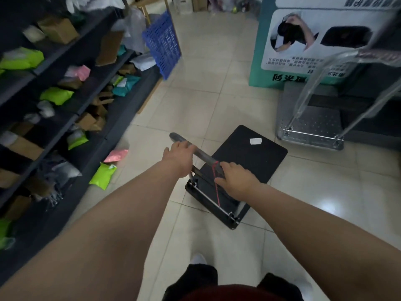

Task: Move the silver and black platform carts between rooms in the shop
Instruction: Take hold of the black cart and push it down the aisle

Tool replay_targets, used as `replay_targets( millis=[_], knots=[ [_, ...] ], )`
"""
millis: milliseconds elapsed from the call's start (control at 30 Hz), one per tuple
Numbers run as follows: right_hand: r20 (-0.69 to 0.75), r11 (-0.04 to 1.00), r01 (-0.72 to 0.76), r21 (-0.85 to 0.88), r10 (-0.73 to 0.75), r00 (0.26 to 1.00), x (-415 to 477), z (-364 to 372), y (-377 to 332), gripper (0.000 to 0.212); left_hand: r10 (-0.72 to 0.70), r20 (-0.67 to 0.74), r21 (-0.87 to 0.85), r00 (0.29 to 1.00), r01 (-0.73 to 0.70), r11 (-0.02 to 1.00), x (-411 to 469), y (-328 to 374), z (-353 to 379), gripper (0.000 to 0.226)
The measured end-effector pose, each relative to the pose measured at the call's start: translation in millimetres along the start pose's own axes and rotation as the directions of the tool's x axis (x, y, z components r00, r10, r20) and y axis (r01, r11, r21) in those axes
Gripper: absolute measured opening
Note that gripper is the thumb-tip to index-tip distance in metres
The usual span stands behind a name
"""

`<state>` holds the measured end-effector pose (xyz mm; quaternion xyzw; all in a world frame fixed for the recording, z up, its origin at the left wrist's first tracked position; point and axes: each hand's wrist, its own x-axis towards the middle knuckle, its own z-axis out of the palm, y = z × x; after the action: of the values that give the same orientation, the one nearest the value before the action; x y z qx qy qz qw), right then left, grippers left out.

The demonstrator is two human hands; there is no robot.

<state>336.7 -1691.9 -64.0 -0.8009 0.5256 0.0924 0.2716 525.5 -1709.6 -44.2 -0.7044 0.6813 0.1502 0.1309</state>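
Observation:
A black platform cart (pixel 249 155) stands on the tiled floor in front of me, its deck pointing away to the upper right, with a white label (pixel 255 141) on it. Its grey handle bar (pixel 204 156) carries a red cord. My left hand (pixel 179 156) grips the bar's left part and my right hand (pixel 235 179) grips its right part by the cord. A silver platform cart (pixel 312 127) with a tall shiny handle (pixel 338 68) is parked at the right, apart from the black one.
Dark shelving (pixel 71 101) full of parcels lines the left side. Green and pink parcels (pixel 104 174) lie on the floor at its foot. A blue plastic crate (pixel 162 42) leans at the shelf's end. A teal printed stand (pixel 303 40) rises behind the silver cart.

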Motion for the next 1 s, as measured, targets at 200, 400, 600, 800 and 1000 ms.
replay_targets(
  millis=[200, 400, 600, 800, 1000],
  knots=[
    [-0.067, 0.991, -0.126, -0.044, 0.123, 0.99, 19, 11, -8, 0.044, 0.08, 0.039, 0.016, 0.996, -0.08, 0.997, 25, -32, 1, 0.07],
    [-0.039, 0.978, -0.175, -0.11, 0.171, 0.984, 10, 3, 20, 0.044, 0.29, 0.05, 0.129, 0.956, -0.294, 0.947, 47, -16, 2, 0.049],
    [-0.023, 0.961, -0.228, -0.157, 0.227, 0.974, -28, -3, 75, 0.054, 0.347, 0.233, 0.102, 0.909, -0.377, 0.921, 51, 47, -1, 0.042],
    [0.062, 0.975, -0.217, -0.047, 0.22, 0.974, -76, -12, 145, 0.063, 0.309, 0.516, 0.166, 0.799, -0.447, 0.879, 37, 128, -4, 0.052],
    [0.075, 0.979, -0.197, -0.044, 0.2, 0.977, -96, -20, 196, 0.064, 0.285, 0.563, 0.114, 0.775, -0.415, 0.903, 23, 181, 0, 0.051]
  ],
)
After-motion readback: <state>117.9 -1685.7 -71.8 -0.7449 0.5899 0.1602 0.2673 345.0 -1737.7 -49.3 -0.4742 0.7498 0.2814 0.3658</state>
